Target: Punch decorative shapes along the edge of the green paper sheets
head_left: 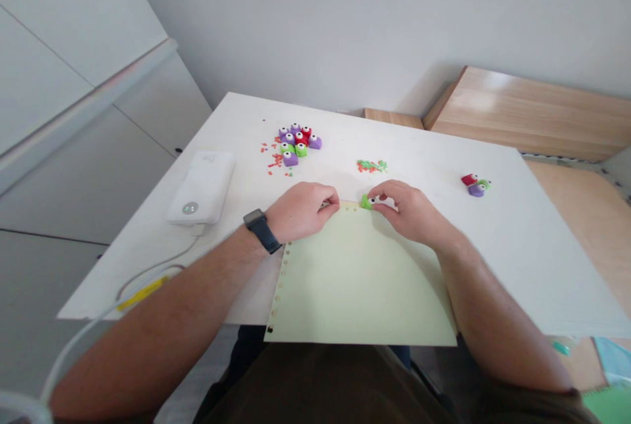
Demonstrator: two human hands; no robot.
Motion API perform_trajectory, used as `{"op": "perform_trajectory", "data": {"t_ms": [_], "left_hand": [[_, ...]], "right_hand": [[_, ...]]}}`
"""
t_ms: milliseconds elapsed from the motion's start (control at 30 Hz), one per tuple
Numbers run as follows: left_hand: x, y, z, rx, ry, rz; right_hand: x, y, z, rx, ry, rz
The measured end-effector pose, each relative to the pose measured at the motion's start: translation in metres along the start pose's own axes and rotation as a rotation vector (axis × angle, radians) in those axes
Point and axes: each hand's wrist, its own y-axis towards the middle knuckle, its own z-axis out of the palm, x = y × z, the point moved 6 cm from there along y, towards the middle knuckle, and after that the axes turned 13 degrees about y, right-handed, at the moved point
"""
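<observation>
A pale yellow-green sheet of paper [362, 279] lies in front of me, its near edge reaching past the table. Small punched holes run down its left side and along part of its far edge. My left hand [308, 212], with a dark watch on the wrist, is closed in a pinch at the sheet's far left corner. Between the thumb and fingers of my right hand [401, 208] is a small green craft punch [366, 202] with a white knob like an eye. It sits at the far edge of the paper, right of the holes there.
Several purple, red and green punches [298, 142] cluster at the back left, beside red paper bits [276, 160]. Green and red confetti [372, 166] lies beyond the sheet. Three more punches [476, 185] stand right. A white power bank [203, 187] with a cable lies left.
</observation>
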Motion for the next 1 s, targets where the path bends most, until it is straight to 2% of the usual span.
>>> {"op": "perform_trajectory", "data": {"t_ms": [1000], "left_hand": [[-0.0028,-0.0005,-0.003,-0.002,-0.009,0.008]], "right_hand": [[0.0016,-0.0008,-0.0016,-0.016,0.006,-0.012]]}}
